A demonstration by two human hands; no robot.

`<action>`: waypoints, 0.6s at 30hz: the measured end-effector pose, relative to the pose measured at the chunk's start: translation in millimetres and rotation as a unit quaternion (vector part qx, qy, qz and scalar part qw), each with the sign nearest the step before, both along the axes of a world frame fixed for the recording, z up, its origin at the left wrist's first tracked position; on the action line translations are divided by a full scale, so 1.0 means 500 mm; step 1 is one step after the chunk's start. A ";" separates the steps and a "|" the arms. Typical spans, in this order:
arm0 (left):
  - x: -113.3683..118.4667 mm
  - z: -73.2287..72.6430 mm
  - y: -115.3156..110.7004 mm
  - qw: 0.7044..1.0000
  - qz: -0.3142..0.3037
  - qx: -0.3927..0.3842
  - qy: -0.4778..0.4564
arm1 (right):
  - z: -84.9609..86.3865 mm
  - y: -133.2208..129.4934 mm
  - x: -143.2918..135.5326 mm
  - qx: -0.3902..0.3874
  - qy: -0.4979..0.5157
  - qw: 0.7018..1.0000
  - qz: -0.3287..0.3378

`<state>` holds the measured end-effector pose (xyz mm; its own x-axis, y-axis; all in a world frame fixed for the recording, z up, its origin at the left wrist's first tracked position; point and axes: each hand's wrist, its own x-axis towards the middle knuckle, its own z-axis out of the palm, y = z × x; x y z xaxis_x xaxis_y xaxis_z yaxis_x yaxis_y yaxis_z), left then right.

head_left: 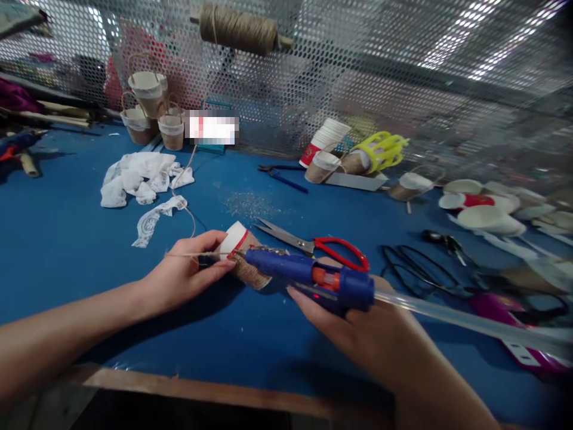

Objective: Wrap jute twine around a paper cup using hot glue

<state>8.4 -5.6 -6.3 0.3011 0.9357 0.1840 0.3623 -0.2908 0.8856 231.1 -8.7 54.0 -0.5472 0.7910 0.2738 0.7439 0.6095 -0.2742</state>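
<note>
My left hand (192, 263) grips a paper cup (233, 236) lying tilted, its white part toward the fingers and the rest wound with brown twine. A strand of twine (190, 167) runs from that hand up toward the back. In my right hand (353, 328) is a blue hot glue gun (286, 267) with a small red light and a long clear glue stick (447, 313) out of its rear. The gun's nozzle is at the cup, near the edge of the winding; whether it touches is unclear. Scissors (308, 243) with red handles lie open just behind the gun.
White lace (138, 173) lies at the left, near several twine-wrapped cups (172, 128). Pliers (286, 178) rest at the back middle. Stacked paper cups (324, 140) stand behind them. Black cable (412, 269) and a purple object (505, 322) lie right. A twine spool (239, 28) hangs above.
</note>
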 end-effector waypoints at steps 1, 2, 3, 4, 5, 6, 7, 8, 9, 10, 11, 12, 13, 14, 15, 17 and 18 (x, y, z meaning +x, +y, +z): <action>0.000 0.000 0.000 1.000 0.000 0.002 0.000 | 0.002 0.000 -0.001 -0.009 0.001 1.000 0.001; 0.000 0.000 0.000 1.000 -0.001 0.003 -0.002 | 0.003 0.000 -0.002 -0.014 0.002 1.000 -0.001; -0.001 0.000 0.000 1.000 -0.001 0.004 -0.003 | 0.003 0.000 -0.001 -0.013 -0.001 1.000 -0.005; -0.001 0.000 0.000 1.000 0.000 0.005 -0.003 | 0.003 0.000 -0.001 -0.006 -0.004 1.000 -0.011; -0.001 0.000 0.000 1.000 0.001 0.006 -0.003 | 0.001 0.000 0.000 -0.004 -0.005 1.000 -0.017; -0.001 0.001 0.000 1.000 0.003 0.006 -0.001 | -0.001 -0.001 0.001 -0.008 -0.001 1.000 -0.021; -0.001 0.001 0.000 1.000 0.005 0.006 0.002 | -0.004 -0.001 0.002 -0.019 0.004 1.000 -0.020; -0.001 0.002 0.000 1.000 0.006 0.004 0.004 | -0.006 -0.003 0.002 -0.033 0.010 0.999 -0.018; 0.000 0.002 0.001 1.000 0.006 0.003 0.006 | -0.008 -0.004 0.002 -0.045 0.016 0.999 -0.014; 0.000 0.002 0.001 1.000 0.005 0.001 0.007 | -0.009 -0.004 0.001 -0.052 0.021 0.998 -0.011; 0.001 0.003 0.000 1.000 0.005 0.001 0.006 | -0.009 -0.005 0.001 -0.054 0.022 0.998 -0.009; 0.001 0.003 0.000 1.000 0.003 0.001 0.005 | -0.008 -0.005 0.000 -0.052 0.020 0.998 -0.011; 0.001 0.002 0.000 1.000 0.003 0.002 0.005 | -0.006 -0.005 0.000 -0.046 0.016 0.999 -0.013; 0.001 0.002 0.000 1.000 0.004 0.005 0.005 | -0.004 -0.005 -0.001 -0.040 0.011 0.999 -0.015; 0.001 0.001 0.000 1.000 0.006 0.007 0.005 | -0.002 -0.004 -0.001 -0.035 0.006 0.999 -0.015; -0.001 0.000 -0.001 1.000 0.007 0.010 0.009 | -0.001 -0.004 -0.002 -0.032 0.009 0.999 -0.012; -0.001 -0.001 -0.001 1.000 0.008 0.009 0.012 | -0.001 -0.004 -0.002 -0.034 0.013 0.999 -0.008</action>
<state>7.8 -6.0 -6.9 0.2906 0.9371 0.1936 0.3889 -0.3005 0.8709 229.9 -10.7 53.6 -0.5270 0.8174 0.2327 0.7456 0.5761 -0.3349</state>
